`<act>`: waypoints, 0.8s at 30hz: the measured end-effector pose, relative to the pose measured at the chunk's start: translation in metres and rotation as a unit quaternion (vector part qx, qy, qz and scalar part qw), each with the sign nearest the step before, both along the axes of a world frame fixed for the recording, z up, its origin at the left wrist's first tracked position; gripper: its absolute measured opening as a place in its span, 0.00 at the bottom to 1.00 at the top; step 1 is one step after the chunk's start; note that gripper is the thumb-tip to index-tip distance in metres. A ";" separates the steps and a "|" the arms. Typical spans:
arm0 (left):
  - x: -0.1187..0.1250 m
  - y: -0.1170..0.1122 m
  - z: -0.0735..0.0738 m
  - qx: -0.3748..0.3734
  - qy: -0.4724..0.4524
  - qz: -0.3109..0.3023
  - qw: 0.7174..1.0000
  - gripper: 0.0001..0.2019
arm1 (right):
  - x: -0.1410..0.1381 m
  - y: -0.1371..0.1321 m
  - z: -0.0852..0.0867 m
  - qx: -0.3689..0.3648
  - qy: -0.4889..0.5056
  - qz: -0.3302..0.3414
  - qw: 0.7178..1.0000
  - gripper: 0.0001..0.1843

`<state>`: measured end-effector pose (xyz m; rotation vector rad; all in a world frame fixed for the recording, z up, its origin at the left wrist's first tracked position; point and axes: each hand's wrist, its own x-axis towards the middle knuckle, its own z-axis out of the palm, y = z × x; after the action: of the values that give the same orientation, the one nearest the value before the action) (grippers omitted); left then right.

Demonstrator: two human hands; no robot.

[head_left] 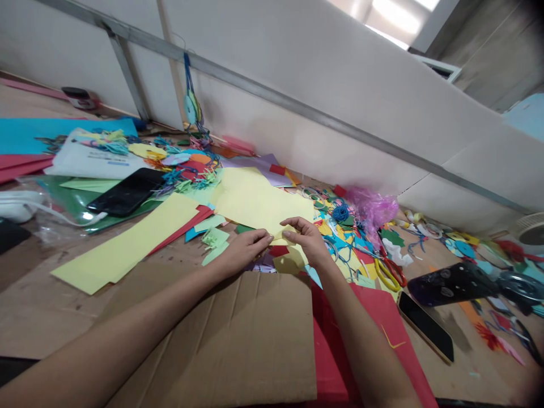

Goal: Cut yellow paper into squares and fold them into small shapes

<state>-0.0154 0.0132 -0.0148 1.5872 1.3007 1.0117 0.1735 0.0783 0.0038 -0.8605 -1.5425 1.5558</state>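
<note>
Left hand (244,252) nearly closed, fingertips pinching yellow paper (289,241) — right hand (308,241) likewise, gripping same sheet above cardboard (238,340).

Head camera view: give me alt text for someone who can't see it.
The left hand and right hand pinch the edge of a pale yellow paper sheet above flattened cardboard. Coloured paper scraps, scissors and two phones lie around them.

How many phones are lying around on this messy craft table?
2. One black smartphone lies on the green sheet at the left; the other smartphone lies at the right, beside the red card. More could be hidden under the paper.
</note>
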 end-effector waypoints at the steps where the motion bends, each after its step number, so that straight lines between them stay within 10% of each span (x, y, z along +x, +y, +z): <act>1: 0.000 0.000 -0.001 0.002 0.005 -0.001 1.000 0.21 | 0.000 0.000 -0.001 0.005 -0.003 -0.002 1.000 0.17; 24: 0.006 0.001 -0.006 -0.012 -0.082 0.086 0.993 0.19 | -0.010 -0.002 -0.003 -0.037 0.009 -0.073 0.997 0.23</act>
<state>-0.0095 0.0138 -0.0212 1.3604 1.3472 1.2017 0.1635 0.0761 0.0013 -0.9759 -1.3845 1.5190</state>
